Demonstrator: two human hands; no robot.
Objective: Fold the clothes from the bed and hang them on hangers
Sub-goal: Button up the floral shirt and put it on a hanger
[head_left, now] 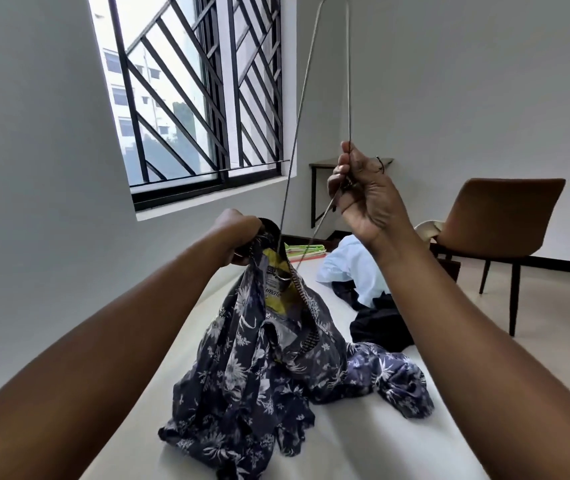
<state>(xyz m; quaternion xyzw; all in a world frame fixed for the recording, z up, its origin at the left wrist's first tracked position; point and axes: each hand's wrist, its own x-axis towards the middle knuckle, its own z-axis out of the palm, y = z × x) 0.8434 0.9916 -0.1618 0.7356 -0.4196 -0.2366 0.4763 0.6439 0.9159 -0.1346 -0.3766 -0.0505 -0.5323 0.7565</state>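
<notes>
1. While the left grip (238, 237) bunches tight round the top of the floral garment (259, 368) and holds it up, the cloth trails down to 6 o'clock and pools on the bed (363, 445).
2. Right grip (363, 199), at 2 o'clock from the left one, has its fingers curled round the wire hanger (348, 81).
3. That hanger stands tall toward 12 o'clock, with its lower wires slanting down into the garment's neck.
4. Yellow label showing inside the collar.
5. Further up the bed at 1 o'clock lie a blue shirt (352, 268) and a dark garment (380, 323), touching.
6. Brown chair (498, 216) stands at 3 o'clock.
</notes>
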